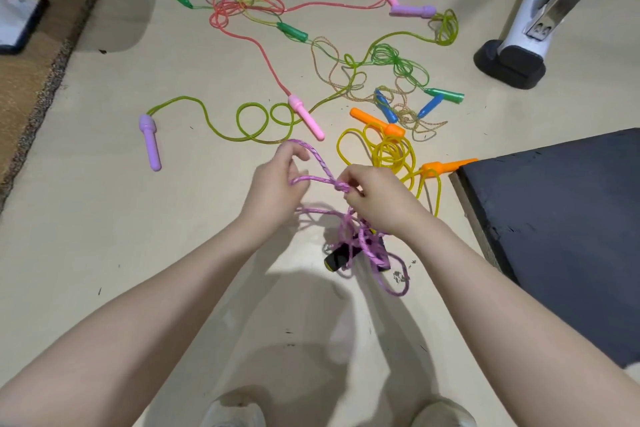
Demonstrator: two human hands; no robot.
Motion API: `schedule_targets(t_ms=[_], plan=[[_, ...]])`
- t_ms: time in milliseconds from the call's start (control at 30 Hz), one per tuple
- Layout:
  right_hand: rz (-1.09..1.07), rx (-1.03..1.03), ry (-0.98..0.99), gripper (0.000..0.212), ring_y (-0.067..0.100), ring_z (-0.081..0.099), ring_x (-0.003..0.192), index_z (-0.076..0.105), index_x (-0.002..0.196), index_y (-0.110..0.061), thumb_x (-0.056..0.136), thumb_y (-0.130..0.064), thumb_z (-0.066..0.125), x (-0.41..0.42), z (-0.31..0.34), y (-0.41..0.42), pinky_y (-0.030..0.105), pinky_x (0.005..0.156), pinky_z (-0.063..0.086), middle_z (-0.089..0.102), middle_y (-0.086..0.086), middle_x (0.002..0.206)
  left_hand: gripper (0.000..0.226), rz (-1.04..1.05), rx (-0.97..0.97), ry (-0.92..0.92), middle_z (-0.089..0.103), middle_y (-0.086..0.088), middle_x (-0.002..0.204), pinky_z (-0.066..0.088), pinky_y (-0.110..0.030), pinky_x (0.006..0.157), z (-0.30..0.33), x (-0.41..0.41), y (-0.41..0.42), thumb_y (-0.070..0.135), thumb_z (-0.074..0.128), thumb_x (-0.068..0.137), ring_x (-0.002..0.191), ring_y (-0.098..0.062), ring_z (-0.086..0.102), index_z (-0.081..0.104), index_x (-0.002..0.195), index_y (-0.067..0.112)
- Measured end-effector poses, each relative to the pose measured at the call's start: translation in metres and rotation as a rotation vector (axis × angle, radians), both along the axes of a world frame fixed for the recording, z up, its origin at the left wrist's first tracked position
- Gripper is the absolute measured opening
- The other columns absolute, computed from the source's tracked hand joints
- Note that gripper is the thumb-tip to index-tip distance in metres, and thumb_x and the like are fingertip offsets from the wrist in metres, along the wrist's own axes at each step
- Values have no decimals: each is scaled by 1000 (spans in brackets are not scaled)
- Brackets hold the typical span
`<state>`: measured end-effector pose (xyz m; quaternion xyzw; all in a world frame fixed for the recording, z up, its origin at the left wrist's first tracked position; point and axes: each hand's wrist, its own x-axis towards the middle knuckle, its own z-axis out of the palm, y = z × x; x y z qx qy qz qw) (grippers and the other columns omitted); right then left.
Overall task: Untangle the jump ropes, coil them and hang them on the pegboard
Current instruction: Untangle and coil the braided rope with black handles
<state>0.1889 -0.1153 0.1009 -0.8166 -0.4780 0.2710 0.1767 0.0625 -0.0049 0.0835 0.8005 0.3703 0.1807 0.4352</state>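
Early in the task. Purple rope [320, 163] near the middle, pinched at a knot by right hand [374, 198], looped around curled left hand [273, 191]. Other ropes [391, 149] farther away, tangled, uncoiled. No pegboard visible.

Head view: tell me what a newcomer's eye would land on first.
Front and centre, the left hand and right hand pinch a loop of purple rope, whose tangle hangs over a black handle on the floor. Beyond them sprawls a bright mess of ropes: a yellow rope with orange handles just right of the hands, a pink rope farther back, and a green rope to its right.
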Motion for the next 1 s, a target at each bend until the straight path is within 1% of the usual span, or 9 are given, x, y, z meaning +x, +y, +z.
schedule_targets(t_ms=[167, 267, 433, 533, 600, 700, 833, 900, 1000], plan=[[-195, -174, 74, 18, 30, 58, 75, 49, 70, -14, 86, -5, 49, 24, -5, -18, 34, 63, 46, 62, 10, 76, 18, 412, -408, -180, 48, 3, 68, 38, -20, 62, -7, -6, 27, 19, 43, 96, 62, -10, 44, 57, 85, 18], [-575, -81, 657, 29, 23, 56, 45, 53, 67, -8, 89, 6, 41, 24, -5, -28, 25, 43, 48, 58, 15, 61, 24, 547, -893, -403, 38, 7, 48, 33, -17, 44, -12, -15, 40, 22, 38, 100, 43, -9, 35, 53, 83, 13], [-807, 52, 1385, 17, 12, 50, 39, 53, 90, 1, 95, 3, 37, 28, 1, -36, 16, 29, 38, 43, 4, 51, 14, 313, -4, 527, 59, -11, 83, 38, -31, 62, -41, -57, 56, 17, 55, 89, 79, -32, 54, 56, 100, 10], [-695, 90, 1228, 7, 10, 56, 42, 56, 92, -5, 94, -7, 50, 25, 4, -31, 14, 30, 35, 50, 2, 48, 71, -22, 77, 862, 44, -17, 131, 37, -38, 93, -42, -61, 44, 27, 61, 79, 120, -34, 44, 29, 140, 10], [-627, 105, 1223, 9, 9, 54, 42, 57, 87, -6, 93, -8, 51, 18, 7, -26, 13, 32, 36, 53, 3, 48, 96, -293, 60, 629, 28, -11, 147, 27, -32, 106, -32, -49, 31, 42, 59, 67, 133, -30, 31, 15, 148, 15], [-440, 86, 1281, 7, 12, 51, 54, 61, 87, -7, 84, -14, 62, 9, 11, -17, 19, 48, 41, 56, 1, 54, 82, -519, -112, 181, 38, 0, 141, 35, -13, 95, -4, -18, -1, 23, 65, 79, 118, -14, 44, 20, 147, 21], [-329, 113, 1228, 7, 12, 61, 56, 67, 84, -7, 77, -6, 65, 12, 22, -14, 19, 53, 49, 64, 6, 66, 21, -460, -106, 94, 53, 11, 71, 36, -13, 60, 8, 0, -16, 14, 55, 91, 63, 4, 48, 54, 111, 22], [-299, 6, 798, 13, 9, 56, 47, 65, 81, -8, 84, 2, 56, 18, 22, -19, 15, 41, 40, 58, 6, 60, 9, -397, -163, 124, 45, 4, 61, 34, -20, 52, 6, -5, -6, 21, 53, 93, 52, -5, 40, 57, 88, 26], [-120, -183, 199, 10, 18, 62, 60, 65, 79, -8, 83, -14, 58, 23, 10, -23, 26, 59, 49, 63, 8, 65, 17, -341, -164, 160, 47, -6, 65, 33, -19, 50, 1, -11, 0, 21, 51, 94, 52, -7, 37, 60, 81, 28]])
